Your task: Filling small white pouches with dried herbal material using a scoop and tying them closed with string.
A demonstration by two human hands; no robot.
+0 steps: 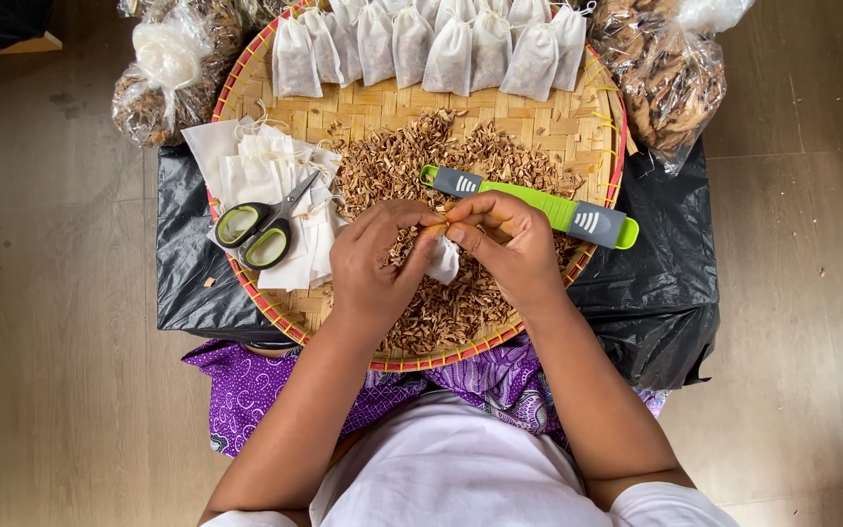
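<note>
small white pouch (444,262): mostly hidden between the left hand (375,265) and right hand (511,246); whether it is open or tied cannot be told.
row of filled pouches (431,44): tops cut off at the woven tray's (363,112) far rim by the picture's upper edge.
clear plastic bags (670,73): cut off at the top; contents unclear.
tray near rim: partly hidden under both forearms.

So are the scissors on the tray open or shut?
Shut: the scissors lie with blades together and green handles side by side, on the empty white bags, untouched by either hand.
</note>
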